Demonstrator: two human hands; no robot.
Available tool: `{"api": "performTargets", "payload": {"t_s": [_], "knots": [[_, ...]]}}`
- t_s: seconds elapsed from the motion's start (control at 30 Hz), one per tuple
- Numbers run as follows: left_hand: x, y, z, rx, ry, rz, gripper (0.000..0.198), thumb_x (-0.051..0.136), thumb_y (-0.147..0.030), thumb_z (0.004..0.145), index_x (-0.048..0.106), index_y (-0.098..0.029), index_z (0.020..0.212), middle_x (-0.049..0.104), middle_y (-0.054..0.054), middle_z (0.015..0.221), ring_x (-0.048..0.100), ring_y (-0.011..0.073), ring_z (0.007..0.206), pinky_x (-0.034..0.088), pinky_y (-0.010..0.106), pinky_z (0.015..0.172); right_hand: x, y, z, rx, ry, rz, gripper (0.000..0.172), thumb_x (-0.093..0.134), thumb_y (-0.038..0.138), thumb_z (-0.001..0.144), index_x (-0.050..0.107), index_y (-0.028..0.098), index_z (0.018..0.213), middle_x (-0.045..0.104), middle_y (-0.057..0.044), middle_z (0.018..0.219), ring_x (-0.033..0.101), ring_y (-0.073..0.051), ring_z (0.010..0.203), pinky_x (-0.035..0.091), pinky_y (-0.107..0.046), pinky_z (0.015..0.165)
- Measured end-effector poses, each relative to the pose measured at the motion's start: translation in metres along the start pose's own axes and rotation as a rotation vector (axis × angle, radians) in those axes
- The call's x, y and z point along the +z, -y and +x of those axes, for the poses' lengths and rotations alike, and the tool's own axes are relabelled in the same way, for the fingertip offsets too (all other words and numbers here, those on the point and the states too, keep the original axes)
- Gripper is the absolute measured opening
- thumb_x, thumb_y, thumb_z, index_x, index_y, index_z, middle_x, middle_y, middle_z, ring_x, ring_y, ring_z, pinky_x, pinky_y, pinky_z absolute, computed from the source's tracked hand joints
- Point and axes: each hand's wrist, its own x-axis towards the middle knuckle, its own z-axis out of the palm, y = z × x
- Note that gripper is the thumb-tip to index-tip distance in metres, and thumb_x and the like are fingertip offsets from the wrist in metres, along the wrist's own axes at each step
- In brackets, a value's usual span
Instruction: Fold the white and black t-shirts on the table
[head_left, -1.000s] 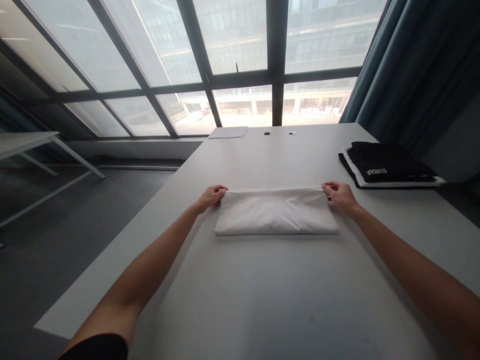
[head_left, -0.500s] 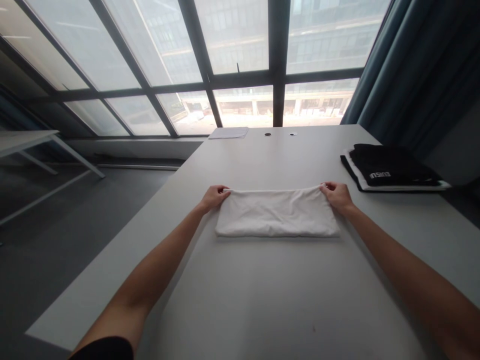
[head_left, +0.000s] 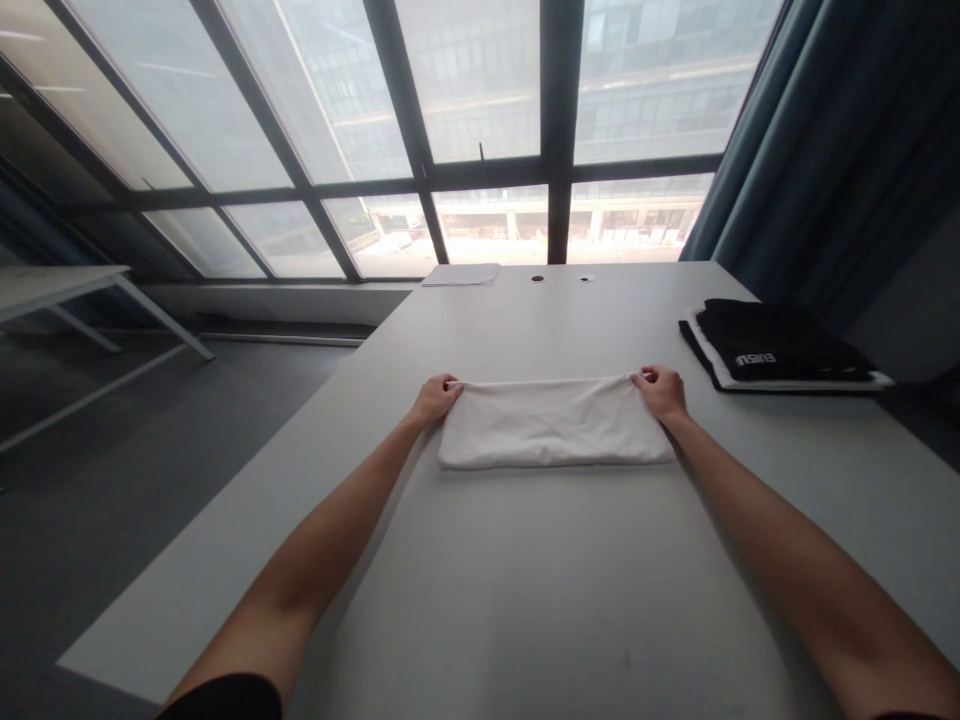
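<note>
A white cloth garment [head_left: 556, 425], folded into a wide rectangle, lies across the middle of the white table [head_left: 555, 560]. Its exact kind cannot be made out in this fold. My left hand [head_left: 436, 398] pinches the far left corner between thumb and fingers. At the far right corner my right hand [head_left: 661, 393] grips the fabric in the same way. The far edge is drawn straight between both hands, and soft wrinkles run over the top face.
To the right sits a stack of folded black and white clothes [head_left: 780, 345], light lettering on the top one. Papers [head_left: 460, 275] lie at the table's far left corner, near two cable holes. A blue curtain [head_left: 757, 150] hangs at right; another table [head_left: 64, 285] stands left.
The view has tilted slightly, so the table's far end appears lower. Both hands keep hold of the garment's far corners; my right hand has shifted a little to the left.
</note>
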Motion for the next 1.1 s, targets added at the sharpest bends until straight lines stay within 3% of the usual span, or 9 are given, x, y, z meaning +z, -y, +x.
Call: {"api": "performTargets", "payload": {"t_s": [0.27, 0.47, 0.7, 0.77, 0.87, 1.0, 1.1], "knots": [[-0.001, -0.001, 0.002, 0.0, -0.019, 0.062, 0.03, 0.058, -0.037, 0.085, 0.074, -0.016, 0.1, 0.075, 0.009, 0.093, 0.067, 0.0224, 0.086, 0.048, 0.028, 0.08, -0.005, 0.016, 0.005, -0.047, -0.044, 0.056, 0.044, 0.067, 0.044, 0.078, 0.074, 0.01, 0.104, 0.074, -0.011, 0.082, 0.065, -0.021, 0.069, 0.049, -0.031, 0.069], [0.004, -0.003, 0.004, -0.028, -0.013, 0.107, 0.025, 0.059, -0.032, 0.087, 0.073, -0.016, 0.098, 0.075, 0.012, 0.098, 0.067, 0.0242, 0.091, 0.048, 0.029, 0.081, 0.002, 0.021, 0.008, 0.065, 0.001, -0.116, 0.03, 0.069, 0.037, 0.077, 0.075, 0.015, 0.096, 0.076, -0.013, 0.09, 0.068, -0.024, 0.079, 0.05, -0.032, 0.073], [0.0, -0.008, -0.001, -0.036, -0.033, 0.158, 0.027, 0.059, -0.032, 0.091, 0.07, -0.017, 0.11, 0.073, 0.01, 0.099, 0.068, 0.0246, 0.092, 0.049, 0.03, 0.083, -0.002, 0.021, 0.004, 0.043, 0.033, -0.153, 0.037, 0.062, 0.038, 0.084, 0.072, 0.012, 0.109, 0.074, -0.015, 0.097, 0.067, -0.029, 0.089, 0.051, -0.037, 0.081], [0.001, -0.021, -0.009, -0.02, -0.084, 0.18, 0.037, 0.059, -0.03, 0.091, 0.064, -0.017, 0.125, 0.068, 0.013, 0.114, 0.065, 0.0273, 0.105, 0.048, 0.034, 0.092, -0.004, 0.031, -0.003, -0.006, 0.015, -0.189, 0.042, 0.056, 0.036, 0.088, 0.069, 0.01, 0.12, 0.07, -0.019, 0.111, 0.064, -0.032, 0.103, 0.048, -0.041, 0.089], [0.016, -0.057, -0.03, 0.12, -0.151, 0.256, 0.046, 0.054, -0.028, 0.095, 0.055, -0.017, 0.139, 0.056, 0.016, 0.135, 0.055, 0.031, 0.124, 0.04, 0.041, 0.107, 0.004, 0.059, -0.03, -0.225, 0.028, -0.28, 0.046, 0.045, 0.032, 0.094, 0.062, 0.009, 0.13, 0.059, -0.022, 0.134, 0.053, -0.034, 0.123, 0.04, -0.044, 0.103], [0.059, -0.108, -0.066, 0.46, 0.097, 0.298, 0.044, 0.039, -0.032, 0.103, 0.054, -0.018, 0.141, 0.055, 0.012, 0.144, 0.049, 0.0265, 0.132, 0.035, 0.039, 0.113, 0.032, 0.099, -0.09, -0.492, 0.341, -0.34, 0.05, 0.035, 0.029, 0.098, 0.054, 0.01, 0.141, 0.051, -0.017, 0.148, 0.043, -0.027, 0.136, 0.031, -0.038, 0.113], [0.083, -0.119, -0.086, 0.517, 0.223, 0.352, 0.053, 0.033, -0.043, 0.105, 0.042, -0.02, 0.152, 0.039, 0.011, 0.159, 0.033, 0.0288, 0.147, 0.024, 0.048, 0.119, 0.046, 0.107, -0.121, -0.538, 0.511, -0.424, 0.057, 0.033, 0.034, 0.1, 0.041, 0.009, 0.151, 0.036, -0.016, 0.16, 0.028, -0.028, 0.148, 0.021, -0.047, 0.119]]}}
